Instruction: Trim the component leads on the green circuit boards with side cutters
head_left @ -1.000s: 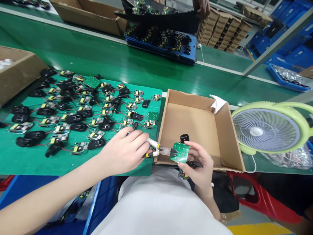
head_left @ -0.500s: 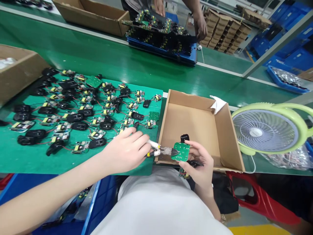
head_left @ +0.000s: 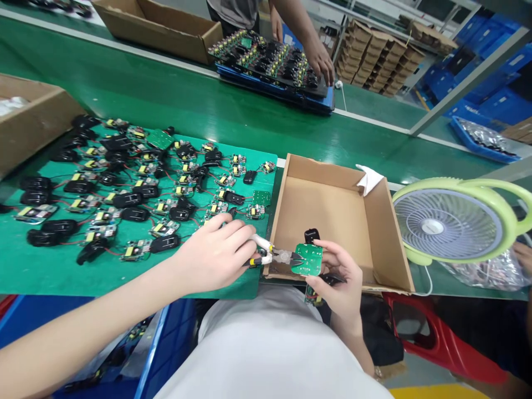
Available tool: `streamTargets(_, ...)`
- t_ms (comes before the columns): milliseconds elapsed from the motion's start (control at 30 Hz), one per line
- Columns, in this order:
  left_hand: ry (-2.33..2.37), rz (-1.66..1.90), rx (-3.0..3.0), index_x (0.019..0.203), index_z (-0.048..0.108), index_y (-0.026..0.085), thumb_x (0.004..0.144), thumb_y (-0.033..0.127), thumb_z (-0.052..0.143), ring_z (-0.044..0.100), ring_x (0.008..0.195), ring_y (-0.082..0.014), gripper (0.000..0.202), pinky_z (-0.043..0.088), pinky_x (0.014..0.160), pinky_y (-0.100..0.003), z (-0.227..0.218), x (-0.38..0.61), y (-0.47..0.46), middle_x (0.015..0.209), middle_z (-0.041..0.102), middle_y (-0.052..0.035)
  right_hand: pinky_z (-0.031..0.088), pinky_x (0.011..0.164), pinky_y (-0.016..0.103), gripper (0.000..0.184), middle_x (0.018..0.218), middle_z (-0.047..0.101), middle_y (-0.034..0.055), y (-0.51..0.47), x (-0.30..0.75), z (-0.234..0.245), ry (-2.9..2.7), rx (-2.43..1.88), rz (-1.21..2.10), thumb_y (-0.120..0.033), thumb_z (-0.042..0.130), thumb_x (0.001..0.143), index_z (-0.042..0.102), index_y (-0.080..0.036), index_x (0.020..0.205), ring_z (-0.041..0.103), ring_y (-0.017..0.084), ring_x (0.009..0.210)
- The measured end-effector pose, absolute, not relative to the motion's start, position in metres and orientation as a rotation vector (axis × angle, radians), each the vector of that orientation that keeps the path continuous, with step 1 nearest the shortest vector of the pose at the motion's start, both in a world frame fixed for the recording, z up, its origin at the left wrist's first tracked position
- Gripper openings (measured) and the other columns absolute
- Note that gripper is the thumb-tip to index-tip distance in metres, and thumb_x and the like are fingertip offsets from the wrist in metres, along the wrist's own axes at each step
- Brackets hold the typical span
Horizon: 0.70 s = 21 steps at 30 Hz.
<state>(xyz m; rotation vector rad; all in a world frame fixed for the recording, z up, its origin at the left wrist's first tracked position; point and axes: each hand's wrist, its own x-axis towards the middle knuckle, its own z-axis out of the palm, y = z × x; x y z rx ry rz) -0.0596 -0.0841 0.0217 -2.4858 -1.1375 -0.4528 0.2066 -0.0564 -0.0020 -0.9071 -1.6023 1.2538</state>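
Observation:
My left hand [head_left: 214, 255] is closed around small cutting pliers [head_left: 270, 257] with white and yellow handles. Their jaws touch the edge of a green circuit board [head_left: 308, 259]. My right hand [head_left: 338, 282] pinches that board from the right and below, over the near wall of an open cardboard box [head_left: 332, 213]. A black plug part [head_left: 311, 235] sticks up behind the board. Both hands sit just in front of my white shirt.
A green mat [head_left: 50, 271] to the left carries several small circuit boards wired to black housings [head_left: 137, 199]. A light green fan [head_left: 453, 224] stands at the right. Across the green belt another person's hand [head_left: 322, 64] rests on a tray of boards [head_left: 270, 58]. A cardboard box [head_left: 29, 119] sits far left.
My hands have barely moved. Across the belt, the other person has lowered the tray of boards onto the blue stack and now rests a hand on it.

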Motion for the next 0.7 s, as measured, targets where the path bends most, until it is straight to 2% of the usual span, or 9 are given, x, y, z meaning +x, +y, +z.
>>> streamTargets(133, -1.126, -0.455, -2.500, 0.075, 0.066, 0.017, 0.091, 0.014, 0.049, 0.061, 0.076, -0.0238, 0.024, 0.043, 0.071, -0.041, 0.0207, -0.0595, -0.0844, 0.086, 0.071, -0.0119, 0.060, 0.057, 0.025, 0.046, 0.091, 0.080, 0.0029, -0.0569, 0.2081, -0.0033, -1.605, -0.888, 1.261, -0.028, 0.084, 0.080, 0.067, -0.027, 0.122, 0.076, 0.019, 0.072)
streamTargets(333, -1.118, -0.448, -2.496, 0.072, 0.063, 0.017, 0.091, 0.012, 0.049, 0.058, 0.069, -0.0218, 0.025, 0.040, 0.067, -0.039, 0.0193, -0.0580, -0.0859, 0.076, 0.068, -0.0086, 0.060, 0.057, 0.024, 0.048, 0.093, 0.080, 0.0025, -0.0574, 0.2084, -0.0039, -1.580, -0.909, 1.300, -0.025, 0.084, 0.079, 0.066, -0.028, 0.123, 0.076, 0.019, 0.073)
streamTargets(533, -1.121, -0.465, -2.509, 0.071, 0.061, 0.018, 0.091, 0.011, 0.049, 0.054, 0.065, -0.0201, 0.024, 0.036, 0.065, -0.038, 0.0195, -0.0569, -0.0854, 0.070, 0.063, -0.0061, 0.061, 0.059, 0.027, 0.046, 0.091, 0.080, 0.0046, -0.0569, 0.2088, -0.0045, -1.601, -0.940, 1.268, -0.030, 0.084, 0.079, 0.068, -0.024, 0.121, 0.075, 0.020, 0.072)
streamTargets(700, -1.123, -0.480, -2.528, 0.071, 0.061, 0.018, 0.091, 0.012, 0.049, 0.055, 0.063, -0.0199, 0.024, 0.034, 0.063, -0.038, 0.0198, -0.0577, -0.0861, 0.069, 0.063, -0.0053, 0.060, 0.058, 0.026, 0.047, 0.091, 0.079, 0.0033, -0.0571, 0.2091, -0.0049, -1.602, -0.913, 1.288, -0.028, 0.085, 0.079, 0.068, -0.026, 0.123, 0.074, 0.019, 0.070)
